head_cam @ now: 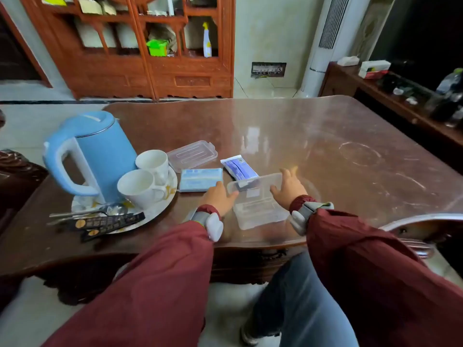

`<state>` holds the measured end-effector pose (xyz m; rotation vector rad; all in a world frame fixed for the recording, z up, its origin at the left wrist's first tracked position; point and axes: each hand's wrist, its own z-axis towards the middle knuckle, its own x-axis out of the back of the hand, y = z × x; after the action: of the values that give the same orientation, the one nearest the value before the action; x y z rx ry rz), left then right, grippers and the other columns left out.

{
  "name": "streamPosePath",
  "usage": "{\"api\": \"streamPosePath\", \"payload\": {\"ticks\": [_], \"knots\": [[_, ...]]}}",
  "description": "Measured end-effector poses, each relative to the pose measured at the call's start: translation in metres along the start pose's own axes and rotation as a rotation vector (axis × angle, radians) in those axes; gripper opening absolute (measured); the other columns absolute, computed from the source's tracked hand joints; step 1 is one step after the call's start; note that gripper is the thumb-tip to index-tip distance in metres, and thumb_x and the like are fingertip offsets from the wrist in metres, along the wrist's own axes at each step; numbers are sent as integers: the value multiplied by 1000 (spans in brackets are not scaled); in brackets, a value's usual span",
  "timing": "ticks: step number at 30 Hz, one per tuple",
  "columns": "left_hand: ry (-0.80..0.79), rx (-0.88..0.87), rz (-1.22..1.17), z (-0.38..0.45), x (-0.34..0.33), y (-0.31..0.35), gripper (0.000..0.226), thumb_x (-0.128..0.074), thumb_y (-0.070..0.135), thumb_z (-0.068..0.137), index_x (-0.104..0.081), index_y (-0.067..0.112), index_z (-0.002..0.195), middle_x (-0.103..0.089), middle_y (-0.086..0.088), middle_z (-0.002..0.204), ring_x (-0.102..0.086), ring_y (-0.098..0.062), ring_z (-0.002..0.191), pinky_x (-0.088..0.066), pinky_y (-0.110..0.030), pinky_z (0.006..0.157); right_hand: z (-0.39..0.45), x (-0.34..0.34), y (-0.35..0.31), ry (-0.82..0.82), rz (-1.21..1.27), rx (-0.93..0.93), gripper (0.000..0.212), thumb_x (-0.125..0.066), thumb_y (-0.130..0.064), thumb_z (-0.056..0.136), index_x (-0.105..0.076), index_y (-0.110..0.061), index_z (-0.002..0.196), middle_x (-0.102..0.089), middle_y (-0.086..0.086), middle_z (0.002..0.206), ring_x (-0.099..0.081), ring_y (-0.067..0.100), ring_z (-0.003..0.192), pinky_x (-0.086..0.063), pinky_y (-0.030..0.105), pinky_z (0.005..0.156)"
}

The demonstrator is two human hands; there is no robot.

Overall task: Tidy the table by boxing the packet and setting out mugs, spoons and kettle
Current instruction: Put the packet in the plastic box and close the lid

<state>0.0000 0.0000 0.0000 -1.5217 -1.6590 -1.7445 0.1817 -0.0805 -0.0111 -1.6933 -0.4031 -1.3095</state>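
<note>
- Steadying the clear plastic box [258, 204] from the head view, I am keeping my left hand [218, 198] at its left rim and my right hand [288, 187] at its far right corner; both grips are apart, fingers mostly straight and touching the plastic, clamped on nothing.
- The purple-and-white packet [238, 167] is lying just beyond the box, its near end seen through the box's far wall, so I cannot tell whether that end is inside or only behind it; I am judging the boxing as not yet done.
- The box's lid [192, 154] is lying apart, further back beside the mugs [144, 176], and a blue pack [200, 179] is sitting between the lid and my left hand.
- The blue kettle [90, 156], both mugs and the spoons [87, 213] are crowding one round tray [160, 209] at my left, with dark sachets [107, 225] hanging over its near rim.
- Risk, as I am judging it: the box looks light and the surface [325, 136] glossy, so an open-fingered push could send it sliding toward the near edge, which is close to the box's near end.
- Reaching left for the lid, my sleeve could be brushing the blue pack or the nearer mug.
- Open room is lying to the right and far side of the surface; the left is tight.
</note>
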Motion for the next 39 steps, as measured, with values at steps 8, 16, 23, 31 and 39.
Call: {"api": "streamPosePath", "payload": {"ticks": [8,16,23,31,39], "knots": [[77,-6,-19,1,-5,-13,32,-39,23,98,-44,-1,119,-57,-25,124,-54,-39,114,-42,-36,85,3,-13,-13,-23,-12,-74,54,-47,-21,87,-33,-9,138,-56,23,127,-55,39,114,-43,39,93],[119,43,44,9,8,-52,38,-30,36,101,-49,7,118,-57,-21,128,-55,-38,114,-43,-40,91,1,-40,-32,-97,86,-193,27,-40,-23,91,-40,-4,111,-60,28,115,-57,45,105,-43,38,81],[296,150,-246,21,1,-62,44,-31,41,100,-54,5,111,-62,-21,119,-58,-38,107,-43,-37,86,1,-40,-32,-89,44,-206,33,-38,-12,85,-41,-10,118,-61,25,114,-59,42,103,-43,37,79],[260,-138,277,49,1,-95,41,-52,11,91,-45,9,131,-34,-15,147,-36,-31,134,-35,-38,108,0,-41,-36,-79,20,-237,26,-38,-10,84,-40,-10,110,-62,23,110,-59,40,101,-40,37,76],[266,-8,304,61,-4,-100,49,-55,28,91,-42,10,135,-47,-19,134,-42,-36,123,-37,-41,105,-1,-39,-35,-72,22,-240,23,-38,-9,84,-40,-9,107,-62,23,108,-59,40,99,-38,36,72]]}}
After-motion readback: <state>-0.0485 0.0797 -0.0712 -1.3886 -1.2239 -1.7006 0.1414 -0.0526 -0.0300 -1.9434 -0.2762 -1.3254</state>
